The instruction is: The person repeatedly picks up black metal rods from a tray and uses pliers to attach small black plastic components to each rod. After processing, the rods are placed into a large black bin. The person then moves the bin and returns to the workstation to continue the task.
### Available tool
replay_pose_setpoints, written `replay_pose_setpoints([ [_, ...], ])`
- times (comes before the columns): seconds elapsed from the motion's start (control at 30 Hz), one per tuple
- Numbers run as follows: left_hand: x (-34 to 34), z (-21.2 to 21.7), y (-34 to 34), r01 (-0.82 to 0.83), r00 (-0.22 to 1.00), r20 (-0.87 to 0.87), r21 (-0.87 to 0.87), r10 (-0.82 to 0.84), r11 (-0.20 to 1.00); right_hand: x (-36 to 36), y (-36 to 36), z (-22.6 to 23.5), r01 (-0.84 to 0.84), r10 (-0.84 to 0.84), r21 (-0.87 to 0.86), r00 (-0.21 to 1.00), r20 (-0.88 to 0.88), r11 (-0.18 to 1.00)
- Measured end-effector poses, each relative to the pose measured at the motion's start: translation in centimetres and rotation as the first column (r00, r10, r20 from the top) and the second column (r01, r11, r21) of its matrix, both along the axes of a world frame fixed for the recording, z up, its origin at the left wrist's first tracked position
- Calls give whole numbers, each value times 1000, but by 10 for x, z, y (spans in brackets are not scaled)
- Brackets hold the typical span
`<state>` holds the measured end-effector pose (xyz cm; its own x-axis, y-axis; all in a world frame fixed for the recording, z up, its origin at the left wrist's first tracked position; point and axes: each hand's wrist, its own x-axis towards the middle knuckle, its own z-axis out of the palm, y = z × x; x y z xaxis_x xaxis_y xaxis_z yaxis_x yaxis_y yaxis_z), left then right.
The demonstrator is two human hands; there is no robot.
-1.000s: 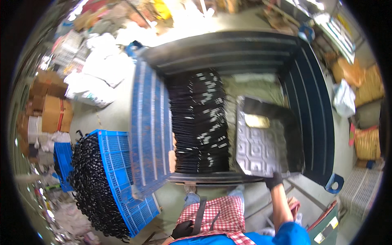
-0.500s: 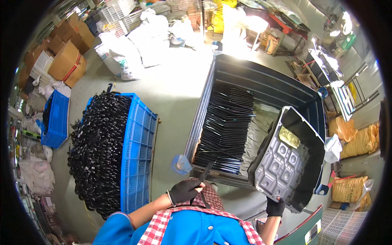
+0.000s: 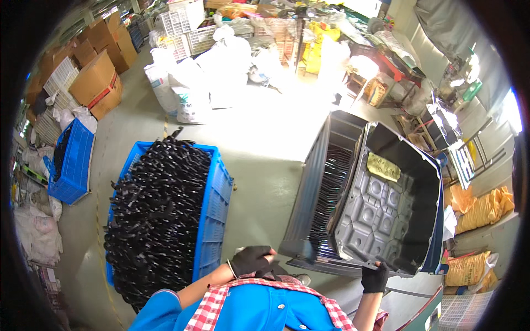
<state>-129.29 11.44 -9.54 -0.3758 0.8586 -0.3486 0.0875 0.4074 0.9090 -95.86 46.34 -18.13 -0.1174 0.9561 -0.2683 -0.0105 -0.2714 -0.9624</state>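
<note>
Since the earlier frame, the view has swung further left: I now see the large blue slatted plastic crate (image 3: pixel 212 220) near picture centre-left, where before it sat further left, and the grey moulded plastic tray (image 3: pixel 381 220) has tipped more steeply into the bin.

At far left, a small blue plastic crate (image 3: pixel 72 165) stands on the concrete floor (image 3: pixel 259 182), beside brown cardboard boxes (image 3: pixel 96 83). The large blue crate is heaped above its rim with black elongated plastic parts (image 3: pixel 154 220). White woven sacks (image 3: pixel 204 77) lie beyond it.

My left hand (image 3: pixel 251 260), in a black glove, is curled loosely into a fist near my chest, just right of the large crate's near corner. I cannot tell whether it holds anything.

To the right stands the dark blue-grey open-topped bin (image 3: pixel 309 198), with flat black parts stacked in rows (image 3: pixel 331 193) along its left side. The grey tray rests tilted inside the bin's right half, with a yellow label (image 3: pixel 383 166) on its upper part.

My right hand (image 3: pixel 374 277), also black-gloved, is clamped on the tray's near lower edge.
</note>
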Motion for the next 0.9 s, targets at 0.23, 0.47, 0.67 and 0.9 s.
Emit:
replay_pose_setpoints([
  [0.23,-122,13,-41,-144,959,258,92,116,985,-144,-45,75,-177,173,-90,984,-47,980],
  [0.47,-199,33,31,-347,857,501,383,124,856,-312,-55,122,-276,201,-277,942,-269,920],
  [0.67,-298,17,80,-299,892,412,234,184,925,-442,17,107,-354,253,-388,924,-287,851],
  [0.9,-434,-7,94,-606,739,541,273,402,747,-672,65,111,-606,498,-469,795,-346,642],
])
